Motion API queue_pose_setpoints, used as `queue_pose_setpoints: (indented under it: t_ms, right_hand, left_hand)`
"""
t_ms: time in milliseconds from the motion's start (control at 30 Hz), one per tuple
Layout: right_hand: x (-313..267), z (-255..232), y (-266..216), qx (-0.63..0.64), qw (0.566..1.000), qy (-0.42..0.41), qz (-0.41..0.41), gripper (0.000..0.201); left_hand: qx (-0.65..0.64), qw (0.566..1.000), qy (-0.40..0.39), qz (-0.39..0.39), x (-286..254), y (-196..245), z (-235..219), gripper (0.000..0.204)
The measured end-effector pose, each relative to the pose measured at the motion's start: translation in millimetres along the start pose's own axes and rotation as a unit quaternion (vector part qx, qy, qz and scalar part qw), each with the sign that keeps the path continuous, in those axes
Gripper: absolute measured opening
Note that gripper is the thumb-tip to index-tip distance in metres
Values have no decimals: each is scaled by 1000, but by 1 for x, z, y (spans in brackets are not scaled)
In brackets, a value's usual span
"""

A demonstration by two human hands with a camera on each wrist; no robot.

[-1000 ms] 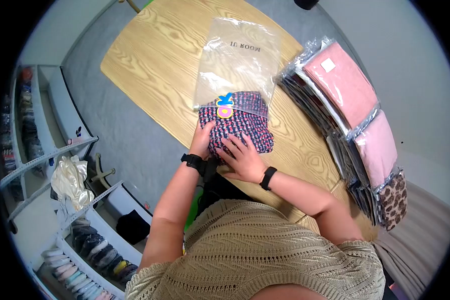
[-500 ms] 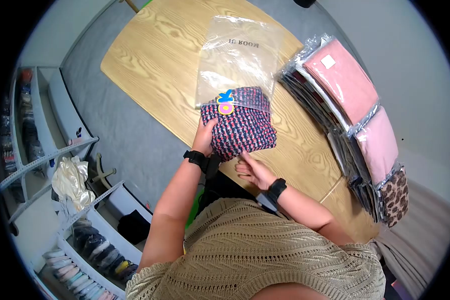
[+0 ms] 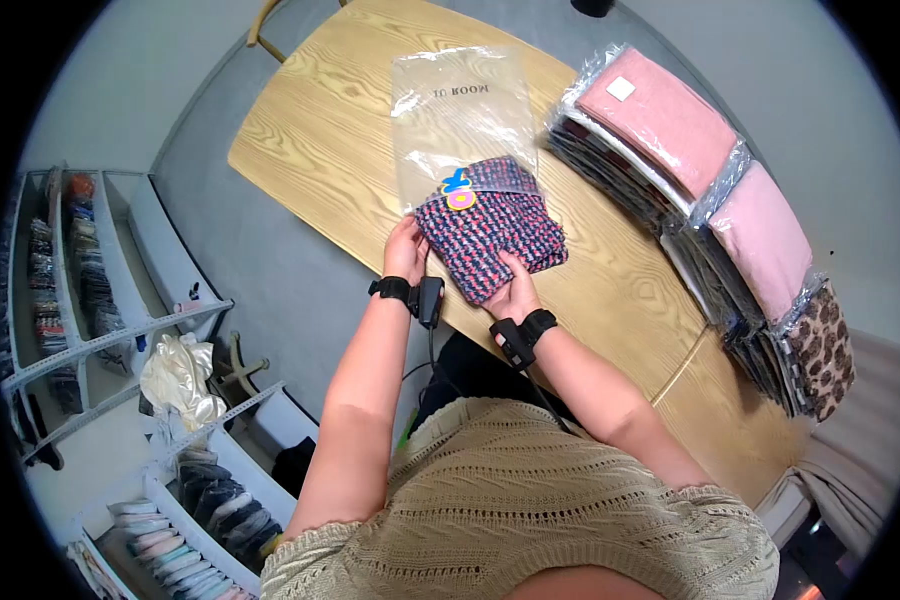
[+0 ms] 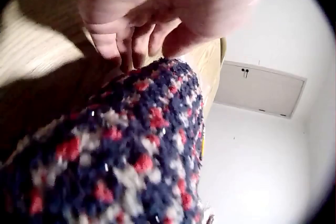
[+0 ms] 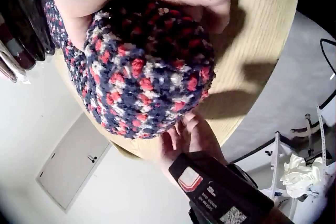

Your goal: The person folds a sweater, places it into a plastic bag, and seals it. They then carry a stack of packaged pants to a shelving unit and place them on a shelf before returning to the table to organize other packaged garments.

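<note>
One speckled knit [image 3: 475,235] partly in clear bag [image 3: 460,120], right fingers [image 3: 515,290] gripping it; left fingers [image 3: 404,252] loosely bent at its edge

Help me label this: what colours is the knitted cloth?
The knitted cloth is navy, flecked red and off-white, shown best in the right wrist view.

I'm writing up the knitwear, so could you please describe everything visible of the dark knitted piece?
The knitted piece is navy with red and whitish flecks, thick and soft-looking. It is folded, its near edge rounded. A blue, yellow and pink ornament shows near its far left corner. Its far part meets the mouth of the clear bag over the wooden table. The right hand grips its near edge; the left hand is at its left side.
</note>
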State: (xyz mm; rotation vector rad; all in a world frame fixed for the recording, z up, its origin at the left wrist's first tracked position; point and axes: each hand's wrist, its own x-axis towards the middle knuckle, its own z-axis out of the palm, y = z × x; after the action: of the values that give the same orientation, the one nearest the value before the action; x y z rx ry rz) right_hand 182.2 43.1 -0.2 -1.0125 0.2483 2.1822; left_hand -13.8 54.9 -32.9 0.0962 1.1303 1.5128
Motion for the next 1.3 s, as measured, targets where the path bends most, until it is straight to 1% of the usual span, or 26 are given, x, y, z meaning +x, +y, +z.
queue_pose_setpoints:
  t_ms: [33, 100, 167, 267, 300, 367, 400, 433, 500, 533, 567, 633, 700, 767, 800, 833, 900, 933, 967, 1033, 1067, 1167, 1200, 1233, 1267, 1300]
  right_hand:
    - [0, 2, -1, 3, 1000, 1, 10, 53]
    - [-1, 7, -2, 4, 1000, 5, 14, 53]
    - [-2, 12, -3, 7, 1000, 3, 15, 49]
    - [-4, 19, -6, 18, 1000, 5, 23, 42]
    - [-7, 24, -5, 12, 1000, 18, 9, 42]
    - [-2, 20, -5, 8, 1000, 22, -5, 42]
    - [-4, 25, -8, 27, 999, 18, 18, 42]
    - [-7, 28, -8, 5, 1000, 23, 14, 43]
    - [-7, 34, -6, 12, 999, 45, 10, 44]
    - [-5, 39, 0, -5, 998, 69, -9, 51]
    - [-4, 42, 1, 35, 996, 80, -5, 50]
    - [-4, 59, 11, 104, 992, 55, -49, 48]
    - [14, 61, 18, 179, 980, 3, -85, 49]
    - [31, 55, 24, 189, 977, 33, -96, 47]
    - [39, 50, 27, 187, 977, 10, -104, 47]
    - [46, 44, 30, 187, 976, -13, -113, 46]
    - [57, 33, 32, 160, 979, -10, -129, 47]
    - [61, 28, 31, 148, 981, -1, -124, 46]
    - [64, 23, 30, 135, 984, 7, -120, 45]
    - [62, 26, 28, 113, 984, 27, -136, 43]
    - [61, 27, 26, 91, 983, 44, -151, 42]
    - [68, 20, 20, 74, 983, 73, -154, 38]
    - [67, 23, 20, 74, 978, 103, -164, 35]
    - [69, 20, 19, 73, 978, 104, -164, 35]
    - [71, 20, 18, 56, 978, 87, -179, 34]
    - [71, 23, 18, 37, 978, 70, -192, 32]
  left_hand:
    - [29, 999, -21, -2, 5, 2, 0, 21]
    - [39, 998, -45, 10, 13, 6, 2, 22]
    - [30, 998, -55, 17, 15, 7, 7, 22]
    - [59, 996, -64, -4, 12, 14, 16, 20]
    - [91, 995, -46, -13, 13, 18, 18, 18]
    - [152, 987, -52, -17, 19, 21, 17, 15]
    - [180, 982, -51, 4, 20, 21, 19, 14]
    - [220, 974, -30, 35, 27, 15, 17, 18]
    - [379, 917, 10, 127, 39, 7, 8, 22]
    - [441, 880, 43, 173, 34, 10, 11, 23]
    - [496, 833, 63, 235, 30, 13, 14, 22]
    - [502, 842, 38, 194, 31, 16, 14, 22]
    - [521, 835, 35, 172, 32, 22, 16, 22]
    - [555, 822, 5, 129, 31, 31, 20, 21]
    - [571, 806, 9, 156, 31, 32, 23, 23]
    - [574, 805, 7, 150, 32, 34, 23, 23]
    - [528, 839, -1, 130, 30, 40, 23, 22]
    - [488, 865, 0, 113, 30, 41, 23, 21]
    - [490, 865, -1, 110, 30, 43, 24, 21]
    - [401, 911, 5, 97, 27, 43, 25, 20]
    - [401, 911, 6, 94, 25, 43, 25, 20]
    - [418, 901, 7, 118, 18, 43, 24, 18]
    - [502, 850, 8, 157, 17, 45, 25, 17]
    - [580, 791, 10, 195, 15, 48, 26, 16]
    - [580, 791, 11, 194, 13, 49, 26, 16]
    - [591, 771, 2, 238, 11, 49, 26, 17]
